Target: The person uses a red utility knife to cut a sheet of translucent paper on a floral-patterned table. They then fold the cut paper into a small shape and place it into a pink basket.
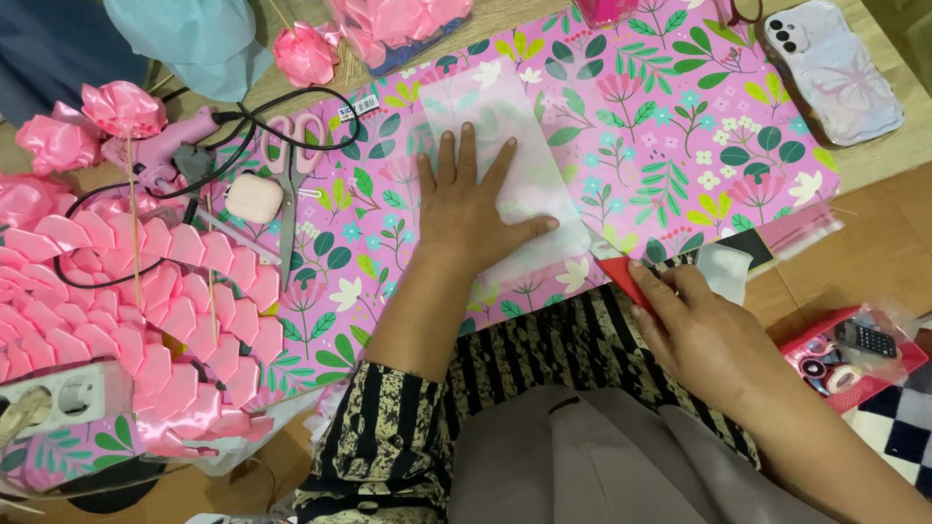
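My left hand (473,211) lies flat, fingers spread, on a translucent white sheet (505,146) that rests on pink floral wrapping paper (680,126). My right hand (694,330) grips a red-handled cutter (621,277) whose blade tip meets the lower right edge of the white sheet. The wrapping paper covers most of the wooden surface in front of me.
To the left lie pink scissors (291,165), a pink earbud case (254,197), a pink glue gun (165,147) with black cord, pink ribbon flowers (121,107) and a folded pink ribbon piece (146,320). A phone (840,68) sits top right; a red box of tape rolls (840,364) lower right.
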